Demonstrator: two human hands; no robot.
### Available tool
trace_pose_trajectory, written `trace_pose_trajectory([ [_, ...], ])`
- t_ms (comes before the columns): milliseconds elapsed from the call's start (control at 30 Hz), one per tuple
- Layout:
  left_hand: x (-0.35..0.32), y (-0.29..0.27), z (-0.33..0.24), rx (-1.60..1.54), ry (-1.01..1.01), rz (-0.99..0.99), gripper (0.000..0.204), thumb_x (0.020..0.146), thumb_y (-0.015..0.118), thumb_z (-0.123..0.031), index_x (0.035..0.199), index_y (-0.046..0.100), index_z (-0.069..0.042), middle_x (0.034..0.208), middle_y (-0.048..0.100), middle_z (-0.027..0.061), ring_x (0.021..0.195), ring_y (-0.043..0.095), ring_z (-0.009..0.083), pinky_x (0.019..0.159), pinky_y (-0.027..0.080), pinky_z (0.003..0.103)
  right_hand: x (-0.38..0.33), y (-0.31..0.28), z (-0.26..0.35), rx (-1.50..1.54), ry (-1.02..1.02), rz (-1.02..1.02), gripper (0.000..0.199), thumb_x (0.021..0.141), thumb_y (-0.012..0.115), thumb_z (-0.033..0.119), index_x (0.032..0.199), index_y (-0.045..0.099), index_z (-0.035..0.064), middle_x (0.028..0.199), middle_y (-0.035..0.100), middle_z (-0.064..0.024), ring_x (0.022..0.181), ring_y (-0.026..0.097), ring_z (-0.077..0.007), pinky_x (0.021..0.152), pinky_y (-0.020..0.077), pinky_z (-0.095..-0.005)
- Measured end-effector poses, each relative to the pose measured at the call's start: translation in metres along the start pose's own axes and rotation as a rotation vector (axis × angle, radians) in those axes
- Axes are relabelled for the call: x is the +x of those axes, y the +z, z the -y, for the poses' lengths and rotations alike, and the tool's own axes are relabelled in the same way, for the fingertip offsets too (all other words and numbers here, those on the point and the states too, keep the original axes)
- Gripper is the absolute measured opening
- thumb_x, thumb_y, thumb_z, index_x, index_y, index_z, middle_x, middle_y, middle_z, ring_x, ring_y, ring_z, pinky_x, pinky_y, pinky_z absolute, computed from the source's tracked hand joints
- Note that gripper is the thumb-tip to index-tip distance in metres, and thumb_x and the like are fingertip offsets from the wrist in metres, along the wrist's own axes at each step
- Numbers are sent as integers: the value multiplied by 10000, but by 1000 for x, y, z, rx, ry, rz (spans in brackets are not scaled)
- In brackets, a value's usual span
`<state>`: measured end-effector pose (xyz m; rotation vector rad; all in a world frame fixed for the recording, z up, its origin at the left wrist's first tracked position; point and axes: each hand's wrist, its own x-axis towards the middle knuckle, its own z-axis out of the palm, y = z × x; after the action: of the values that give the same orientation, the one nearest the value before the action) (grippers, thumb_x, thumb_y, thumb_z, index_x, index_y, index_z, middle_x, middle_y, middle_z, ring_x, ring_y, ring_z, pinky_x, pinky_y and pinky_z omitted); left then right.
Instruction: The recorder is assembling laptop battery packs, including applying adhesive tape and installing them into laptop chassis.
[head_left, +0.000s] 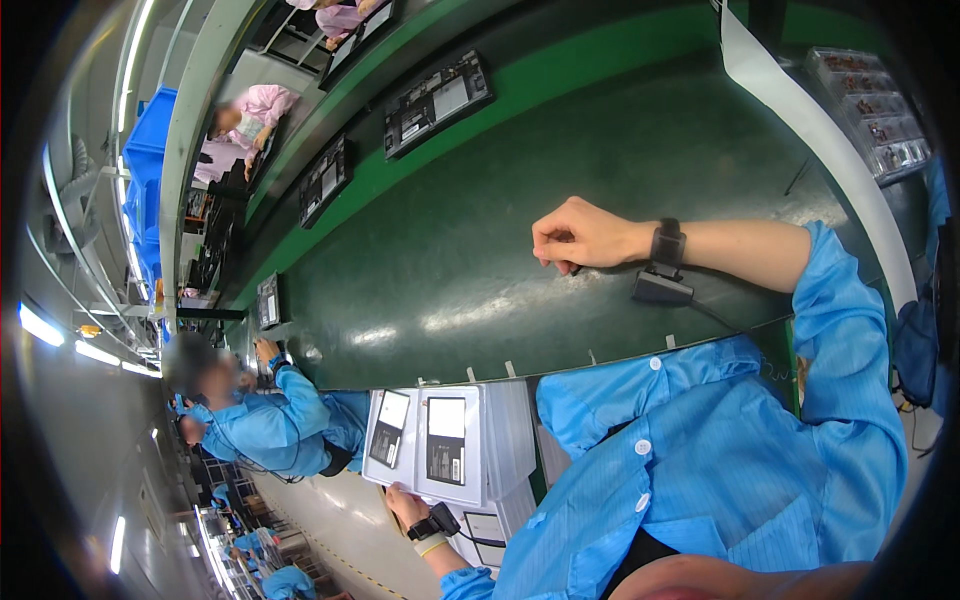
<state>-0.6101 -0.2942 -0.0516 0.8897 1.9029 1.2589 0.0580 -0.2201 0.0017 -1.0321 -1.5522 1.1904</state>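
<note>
My right hand [582, 234] rests on the green bench top with its fingers curled closed. Something small and dark shows at the fingertips, too small to make out. A black band with a small box sits on that wrist. At the lower left, my left hand [406, 507] is closed on the near edge of a white plastic tray [474, 440]. Two flat black battery packs with white labels lie in the tray: a left battery pack [388, 430] and a right battery pack [446, 441]. More trays are stacked beneath and beside it, partly hidden.
Open laptop bases [438, 105] stand in a line on the bench's far side. A clear compartment box [868, 110] of small parts is at the far right, beside a white curved strip [800, 110]. A co-worker in blue [275, 425] works at the left.
</note>
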Motion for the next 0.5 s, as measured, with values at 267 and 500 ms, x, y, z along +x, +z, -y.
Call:
trace_pose_trajectory([
  [267, -18, 3, 38, -300, 152, -44, 293, 943, 459, -106, 1163, 533, 74, 1135, 607, 174, 1036, 602, 272, 926, 494, 391, 5, 3, -2, 117, 65, 37, 207, 964, 574, 129, 808, 615, 0, 761, 645, -47, 621, 613, -94, 566, 501, -242],
  [500, -45, 13, -24, -361, 141, 133, 432, 974, 399, -145, 1336, 483, 76, 1267, 591, 188, 1150, 597, 287, 1024, 463, 417, 4, 4, 5, 127, 66, 9, 236, 975, 570, 171, 811, 630, 11, 667, 629, -29, 587, 610, -87, 531, 464, -217],
])
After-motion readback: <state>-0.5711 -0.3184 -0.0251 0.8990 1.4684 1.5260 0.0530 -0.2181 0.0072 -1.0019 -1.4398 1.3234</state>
